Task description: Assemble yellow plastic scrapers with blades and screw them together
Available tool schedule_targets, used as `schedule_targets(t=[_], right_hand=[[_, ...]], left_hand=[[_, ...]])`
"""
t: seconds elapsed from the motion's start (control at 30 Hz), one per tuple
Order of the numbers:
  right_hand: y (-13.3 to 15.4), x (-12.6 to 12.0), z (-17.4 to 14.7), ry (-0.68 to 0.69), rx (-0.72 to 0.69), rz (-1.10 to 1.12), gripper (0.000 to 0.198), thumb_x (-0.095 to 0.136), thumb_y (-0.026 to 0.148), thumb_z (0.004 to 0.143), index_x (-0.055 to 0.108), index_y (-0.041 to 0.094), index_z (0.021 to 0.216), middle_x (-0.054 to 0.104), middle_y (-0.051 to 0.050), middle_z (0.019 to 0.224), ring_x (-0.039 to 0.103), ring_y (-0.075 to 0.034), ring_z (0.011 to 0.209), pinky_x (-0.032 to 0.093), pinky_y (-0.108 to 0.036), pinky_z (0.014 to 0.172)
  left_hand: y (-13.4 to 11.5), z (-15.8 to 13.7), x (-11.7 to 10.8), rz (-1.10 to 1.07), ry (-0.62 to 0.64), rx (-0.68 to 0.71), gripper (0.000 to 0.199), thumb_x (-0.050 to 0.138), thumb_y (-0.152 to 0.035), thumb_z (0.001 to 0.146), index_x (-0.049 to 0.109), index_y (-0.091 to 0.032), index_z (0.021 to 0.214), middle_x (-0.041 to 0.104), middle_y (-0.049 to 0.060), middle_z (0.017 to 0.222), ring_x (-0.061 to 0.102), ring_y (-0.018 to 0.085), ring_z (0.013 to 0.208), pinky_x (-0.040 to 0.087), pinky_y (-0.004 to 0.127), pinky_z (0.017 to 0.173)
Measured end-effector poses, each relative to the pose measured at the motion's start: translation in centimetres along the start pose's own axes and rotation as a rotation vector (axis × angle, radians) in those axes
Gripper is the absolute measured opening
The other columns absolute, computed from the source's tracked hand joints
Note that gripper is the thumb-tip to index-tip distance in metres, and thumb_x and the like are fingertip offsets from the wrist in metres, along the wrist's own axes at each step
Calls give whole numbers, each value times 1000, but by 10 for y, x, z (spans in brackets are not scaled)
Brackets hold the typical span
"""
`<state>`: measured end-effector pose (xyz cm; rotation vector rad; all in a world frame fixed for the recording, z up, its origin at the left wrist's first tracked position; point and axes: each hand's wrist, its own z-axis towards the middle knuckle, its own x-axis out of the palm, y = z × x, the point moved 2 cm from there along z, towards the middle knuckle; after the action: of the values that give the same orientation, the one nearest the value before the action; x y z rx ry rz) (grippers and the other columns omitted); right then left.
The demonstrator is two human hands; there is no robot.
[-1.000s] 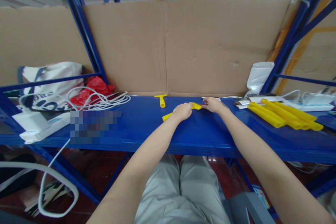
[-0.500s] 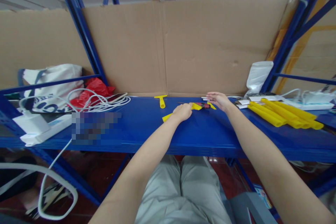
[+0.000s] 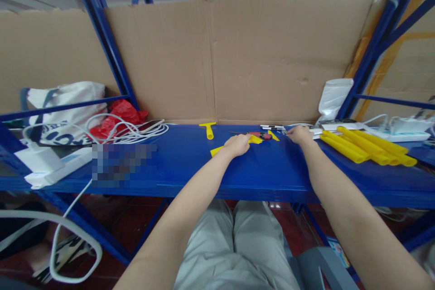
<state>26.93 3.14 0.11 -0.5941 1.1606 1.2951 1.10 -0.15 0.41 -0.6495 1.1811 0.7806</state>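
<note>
My left hand (image 3: pixel 238 145) is closed around a yellow plastic scraper-like piece (image 3: pixel 216 151) with a tube handle. Its wide end sticks out past my fingers, and the middle is hidden in the grip. Just behind it lies a screwdriver (image 3: pixel 263 136) with a red and black handle and a thin shaft. A small yellow flat piece (image 3: pixel 273 135) rests by the screwdriver's butt. My right hand (image 3: pixel 300 134) is down on the tabletop, fingertips pinched among tiny parts (image 3: pixel 283 132); what they hold is too small to make out. A yellow T-shaped piece (image 3: pixel 210 131) stands apart, further left.
Several yellow tubes (image 3: pixel 367 147) lie at the right, beside flat white packets and a power strip (image 3: pixel 401 135). Pen-like black and white items (image 3: pixel 272 128) lie at the back. Coiled white cable (image 3: pixel 146 132), a red bag (image 3: pixel 118 120) and a cloth bag (image 3: pixel 68 113) fill the left.
My right hand has moved right and down from above the screwdriver to the tiny parts, its fingers drawing together. The left hand keeps its hold in the same place.
</note>
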Motion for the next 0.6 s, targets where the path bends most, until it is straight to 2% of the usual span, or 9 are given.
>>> schedule_targets(t=[0.13, 0.4, 0.6], right_hand=[[3, -3, -7, 124, 88, -94, 29, 53, 27, 79, 68, 26, 104, 57, -11, 121, 42, -31, 120, 35, -50, 94], [12, -7, -13, 117, 37, -155, 26, 49, 25, 81, 69, 22, 98, 58, -12, 118, 45, -29, 117, 35, -48, 94], [14, -2, -12, 136, 21, -200, 31, 41, 17, 83, 65, 11, 102, 58, -18, 116, 46, -29, 117, 35, -48, 94]], left_hand=[[0, 0, 0, 1, -2, 13, 46, 42, -22, 82, 46, -22, 128, 59, 8, 121, 58, 24, 108, 45, 35, 89], [0, 1, 1, 6, -1, 25, 46, 41, -22, 82, 47, -21, 128, 58, 8, 123, 57, 24, 109, 45, 37, 90], [-1, 1, 1, -2, 10, 23, 46, 42, -22, 83, 46, -22, 128, 57, 8, 124, 56, 24, 111, 44, 37, 91]])
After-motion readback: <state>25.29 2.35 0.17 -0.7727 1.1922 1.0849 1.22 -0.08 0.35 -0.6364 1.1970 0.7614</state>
